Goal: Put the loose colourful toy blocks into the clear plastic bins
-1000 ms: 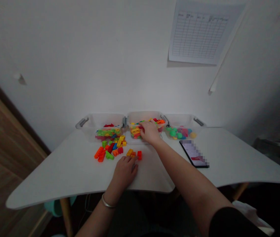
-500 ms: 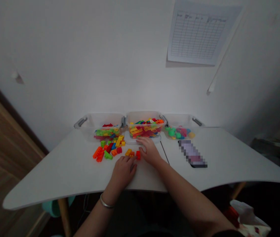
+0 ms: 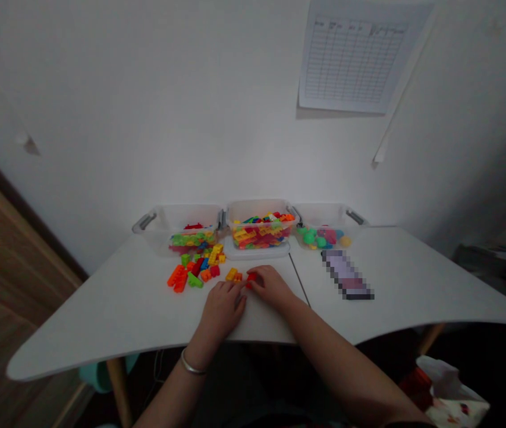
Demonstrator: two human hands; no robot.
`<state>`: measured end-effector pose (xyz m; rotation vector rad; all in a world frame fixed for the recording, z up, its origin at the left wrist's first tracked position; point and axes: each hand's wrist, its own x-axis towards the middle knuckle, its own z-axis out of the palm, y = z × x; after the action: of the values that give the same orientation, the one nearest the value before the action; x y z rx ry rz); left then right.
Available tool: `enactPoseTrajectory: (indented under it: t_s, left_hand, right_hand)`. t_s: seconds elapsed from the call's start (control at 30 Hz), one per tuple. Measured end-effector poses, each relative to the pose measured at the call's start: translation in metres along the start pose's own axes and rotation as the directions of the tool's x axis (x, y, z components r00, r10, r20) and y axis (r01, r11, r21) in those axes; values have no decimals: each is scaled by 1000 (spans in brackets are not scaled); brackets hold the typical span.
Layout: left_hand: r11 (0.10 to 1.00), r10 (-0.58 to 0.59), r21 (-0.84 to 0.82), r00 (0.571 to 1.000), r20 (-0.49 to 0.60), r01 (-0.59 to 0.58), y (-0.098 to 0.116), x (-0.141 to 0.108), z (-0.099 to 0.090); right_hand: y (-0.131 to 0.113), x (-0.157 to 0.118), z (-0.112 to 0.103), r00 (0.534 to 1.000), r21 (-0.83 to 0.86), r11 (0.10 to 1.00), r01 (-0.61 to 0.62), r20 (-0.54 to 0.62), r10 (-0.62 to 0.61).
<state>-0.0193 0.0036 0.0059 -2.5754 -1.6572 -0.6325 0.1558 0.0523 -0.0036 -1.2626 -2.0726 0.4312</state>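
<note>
Head camera: right hand point(image 3: 271, 288) pinches a small red plastic brick point(image 3: 250, 280) on the white table point(image 3: 114, 321), relaxed left hand point(image 3: 222, 309) just beside it; loose multicoloured plastic bricks point(image 3: 194, 270) lie outside the well-filled clear plastic bin point(image 3: 253, 209).

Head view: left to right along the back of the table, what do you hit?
Clear plastic bin of green and red bricks → clear plastic bin of mixed bricks → clear plastic bin of rounded green and pink pieces
</note>
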Motion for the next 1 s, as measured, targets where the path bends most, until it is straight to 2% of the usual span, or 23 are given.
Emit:
enactPoseTrajectory:
  t_s: [0.13, 0.43, 0.6, 0.73, 1.0]
  left_hand:
    - [1000, -7, -3, 1000, 21, 7, 0, 0, 1]
    - [999, -30, -20, 999, 35, 31, 0, 1, 0]
    - [999, -38, -28, 999, 5, 38, -1, 1, 2]
    - [998, -39, -44, 999, -7, 38, -2, 1, 4]
    - [998, -31, -63, 999, -10, 30, -2, 1, 3]
  right_hand:
    - [3, 1, 1, 999, -9, 999, -41, -19, 41]
    - [10, 1, 3, 999, -31, 999, -23, -37, 22]
    - [11, 1, 4, 998, 5, 1000, 24, -63, -23]
    - [14, 0, 3, 997, 103, 993, 63, -45, -59]
    - [13, -3, -2, 1000, 106, 994, -15, -3, 15]
